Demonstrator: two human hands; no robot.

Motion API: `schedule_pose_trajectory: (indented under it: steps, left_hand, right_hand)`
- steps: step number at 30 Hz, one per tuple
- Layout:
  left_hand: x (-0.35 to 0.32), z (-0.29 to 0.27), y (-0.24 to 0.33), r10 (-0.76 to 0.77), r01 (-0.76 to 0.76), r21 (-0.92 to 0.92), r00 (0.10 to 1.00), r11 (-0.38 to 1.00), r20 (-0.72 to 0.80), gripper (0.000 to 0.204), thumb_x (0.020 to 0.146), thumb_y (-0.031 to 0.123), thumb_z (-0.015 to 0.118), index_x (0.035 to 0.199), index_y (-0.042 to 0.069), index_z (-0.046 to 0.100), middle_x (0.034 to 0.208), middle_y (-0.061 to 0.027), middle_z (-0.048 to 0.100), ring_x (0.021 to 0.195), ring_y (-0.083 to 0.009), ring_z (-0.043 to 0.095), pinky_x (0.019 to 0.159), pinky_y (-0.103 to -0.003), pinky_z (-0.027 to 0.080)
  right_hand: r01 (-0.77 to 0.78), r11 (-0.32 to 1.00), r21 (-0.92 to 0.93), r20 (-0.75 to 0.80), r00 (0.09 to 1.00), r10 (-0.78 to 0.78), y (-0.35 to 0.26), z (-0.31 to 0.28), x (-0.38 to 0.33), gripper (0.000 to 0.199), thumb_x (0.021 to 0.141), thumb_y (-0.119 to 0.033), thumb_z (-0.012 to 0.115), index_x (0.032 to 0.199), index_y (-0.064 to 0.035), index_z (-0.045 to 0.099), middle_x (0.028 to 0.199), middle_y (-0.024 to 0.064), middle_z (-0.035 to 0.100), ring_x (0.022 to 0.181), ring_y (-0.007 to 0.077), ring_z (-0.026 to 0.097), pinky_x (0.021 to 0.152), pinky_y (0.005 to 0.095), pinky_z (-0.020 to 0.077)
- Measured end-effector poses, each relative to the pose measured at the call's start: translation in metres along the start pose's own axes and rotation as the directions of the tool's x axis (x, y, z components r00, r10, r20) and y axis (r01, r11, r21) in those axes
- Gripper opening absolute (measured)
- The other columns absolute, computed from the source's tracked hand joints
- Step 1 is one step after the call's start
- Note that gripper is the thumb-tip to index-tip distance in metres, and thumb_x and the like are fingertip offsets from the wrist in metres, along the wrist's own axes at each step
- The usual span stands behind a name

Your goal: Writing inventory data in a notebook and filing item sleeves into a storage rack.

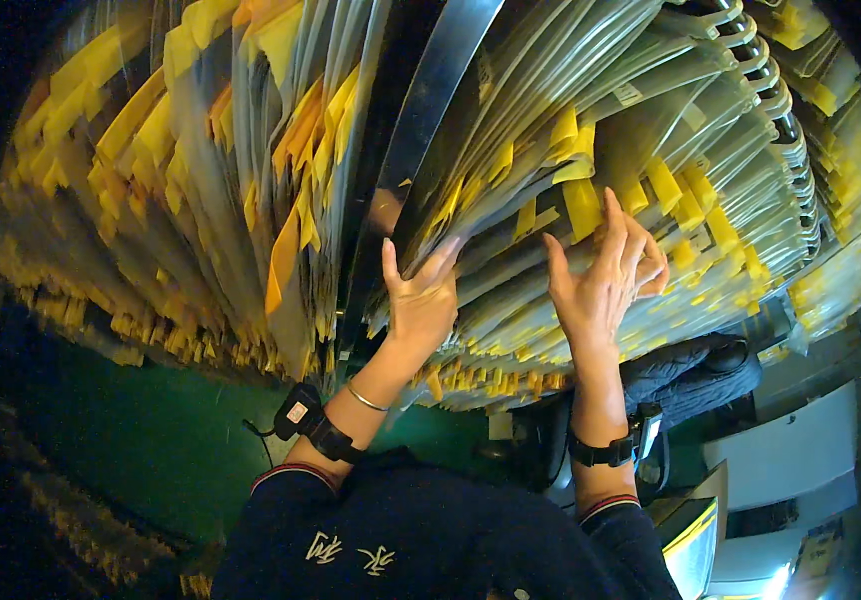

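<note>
Translucent hanging sheets [511, 110] with yellow tags fan out in front of me, packed closely together. At the left edge of this bundle is my left hand [423, 308], its fingers stretched up and apart against the sheet edges. Part of its contact with the sheets is hard to make out. My right hand [591, 290] is further right, in front of the yellow tags [581, 205]. Its thumb and index finger are spread wide, the other fingers loosely bent, and I see nothing held in it.
A dark metal upright [431, 100] separates this bundle from more tagged sheets [181, 190] on the left. Metal rings [781, 110] line the upper right. Dark padded fabric [691, 370] lies below the sheets at right, near pale panels [791, 455]. The floor [151, 430] is green.
</note>
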State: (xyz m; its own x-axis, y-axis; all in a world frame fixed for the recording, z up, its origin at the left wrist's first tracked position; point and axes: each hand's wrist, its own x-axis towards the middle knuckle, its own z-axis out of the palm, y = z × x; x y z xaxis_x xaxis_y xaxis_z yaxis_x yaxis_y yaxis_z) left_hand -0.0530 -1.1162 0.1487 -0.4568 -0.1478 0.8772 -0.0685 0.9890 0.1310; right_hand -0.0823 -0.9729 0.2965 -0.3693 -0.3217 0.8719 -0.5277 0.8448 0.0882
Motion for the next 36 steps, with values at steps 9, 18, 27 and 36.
schedule_pose_trajectory:
  steps: [9, 18, 27, 36]
  left_hand:
    - [-0.001, -0.004, 0.001, 0.002, -0.001, -0.018, 1.0, 1.0, 0.03, 0.015, 0.077, 0.015, 0.06, 0.063, 0.01, 0.061, 0.132, 0.0012, 0.053, 0.129, -0.0144, 0.032, 0.106, -0.065, 0.01]
    - [-0.004, -0.002, 0.001, 0.023, -0.022, -0.028, 0.999, 0.999, 0.044, 0.015, 0.077, 0.016, 0.06, 0.064, 0.01, 0.06, 0.134, 0.0002, 0.052, 0.133, -0.015, 0.028, 0.106, -0.066, 0.009]
    - [-0.005, 0.001, 0.004, 0.046, -0.046, 0.009, 0.999, 0.999, 0.027, 0.015, 0.076, 0.015, 0.058, 0.062, 0.011, 0.058, 0.134, -0.0002, 0.051, 0.135, -0.0159, 0.025, 0.106, -0.065, 0.008]
    - [-0.005, 0.0, 0.007, 0.055, -0.055, -0.004, 0.998, 0.999, 0.034, 0.015, 0.075, 0.018, 0.059, 0.062, 0.011, 0.057, 0.133, -0.0017, 0.051, 0.133, -0.0165, 0.027, 0.106, -0.066, 0.007]
  right_hand:
    - [0.021, 0.998, 0.064, -0.04, 0.999, -0.019, -0.006, -0.004, 0.003, 0.059, 0.062, -0.028, 0.081, 0.113, -0.0132, 0.057, 0.109, 0.0057, 0.054, 0.11, 0.0304, 0.04, 0.094, 0.05, 0.0215]
    - [0.007, 1.0, 0.019, -0.047, 0.999, -0.006, -0.014, -0.007, 0.006, 0.045, 0.062, -0.027, 0.081, 0.1, -0.0154, 0.061, 0.11, 0.0047, 0.054, 0.111, 0.0315, 0.037, 0.095, 0.0516, 0.0213]
    - [0.008, 0.999, 0.04, 0.002, 1.0, -0.008, -0.02, -0.005, 0.003, 0.035, 0.065, -0.029, 0.08, 0.095, -0.0168, 0.067, 0.116, 0.0072, 0.051, 0.115, 0.0315, 0.035, 0.096, 0.0498, 0.0189]
    - [0.044, 0.999, 0.023, 0.061, 0.997, -0.045, -0.019, 0.013, -0.013, 0.017, 0.078, -0.03, 0.067, 0.094, -0.0223, 0.069, 0.135, 0.0101, 0.038, 0.133, 0.034, 0.019, 0.104, 0.057, 0.0035]
